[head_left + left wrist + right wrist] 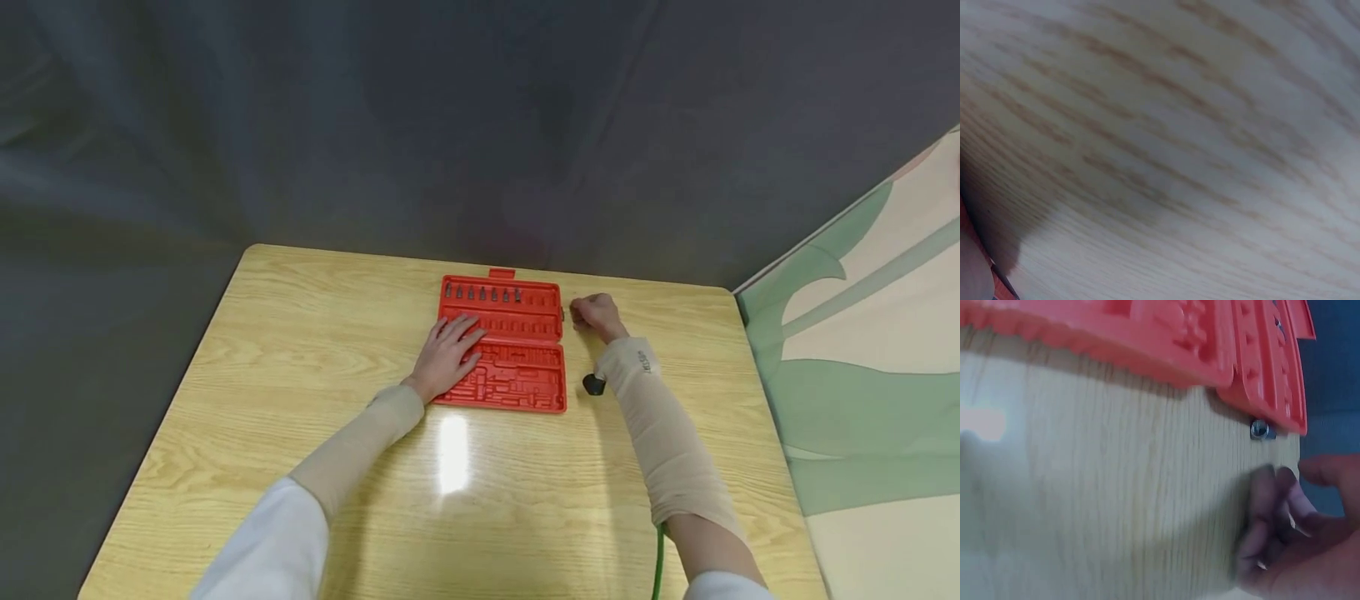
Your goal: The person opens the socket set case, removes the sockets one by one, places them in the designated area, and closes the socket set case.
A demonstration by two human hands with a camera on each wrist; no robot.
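Nearest, two arms in tan sleeves over white cuffs reach forward across the desk (300,350), a pale wood-grain top, and a green cord (659,562) hangs by the right arm at the near edge. A small black object (593,384) sits under the right forearm, just beside the case's near right corner. The case (517,367), a red moulded tray opened flat, lies past the middle of the desk toward the far edge, nearer the far right corner than the left. The left hand (447,353) rests palm down on the case's left side, fingers straight and slightly spread, holding nothing; the left wrist view shows only blurred wood grain and a sliver of red at its lower left. The right hand (596,315) lies on the desk just right of the case's far half, fingers curled in; in the right wrist view its fingertips (1264,487) sit close together near a small metal bit (1259,429) that lies on the wood against the case's edge, apart from the fingers. Whether they pinch anything I cannot tell. Farthest, a row of dark bits (482,292) stands in the case's far strip, with a red latch tab (501,272) at the far rim.
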